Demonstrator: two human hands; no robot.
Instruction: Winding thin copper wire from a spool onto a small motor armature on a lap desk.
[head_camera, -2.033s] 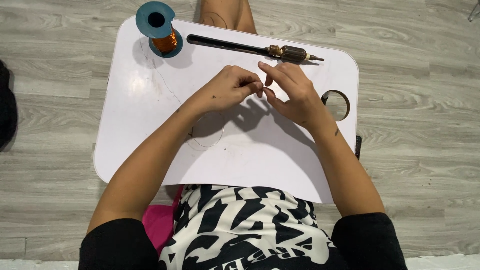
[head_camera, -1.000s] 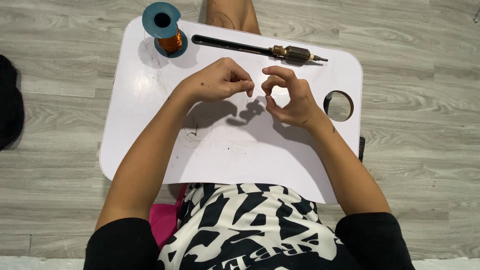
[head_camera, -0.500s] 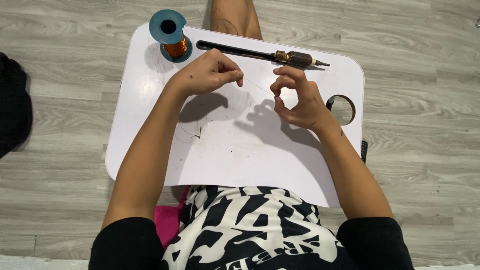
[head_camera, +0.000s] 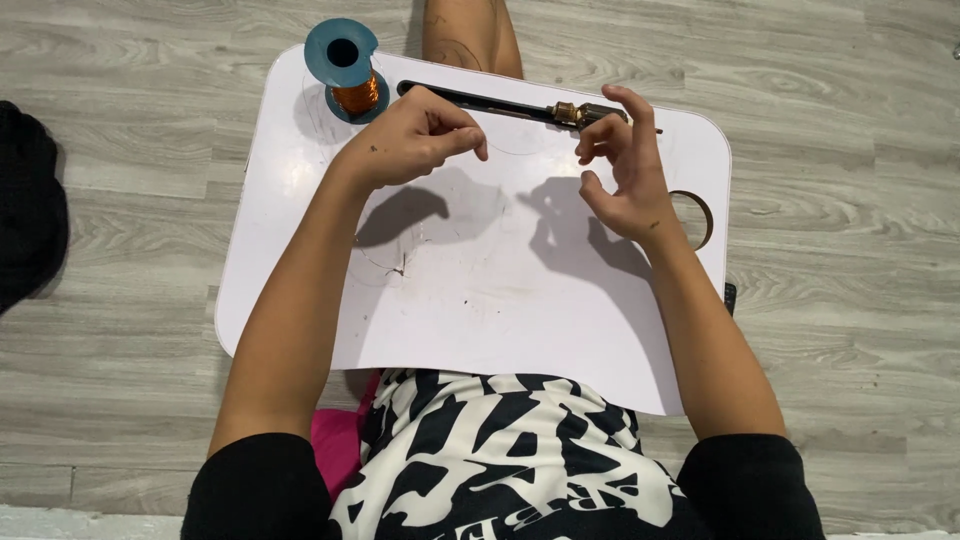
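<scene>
The tray's middle and six o'clock edge lie open. At twelve o'clock the tool bars the rim, the spool stands at eleven, and the cup hole sits at three

No packages, labels, signs or screens show anywhere in this view.

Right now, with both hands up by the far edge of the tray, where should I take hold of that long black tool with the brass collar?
Probably the bare black shaft of the long tool, pinched from above. It lies flat along the white tray's far edge, its brass end partly behind the right hand. Come in beside the left hand, clear of the copper wire spool.
</scene>
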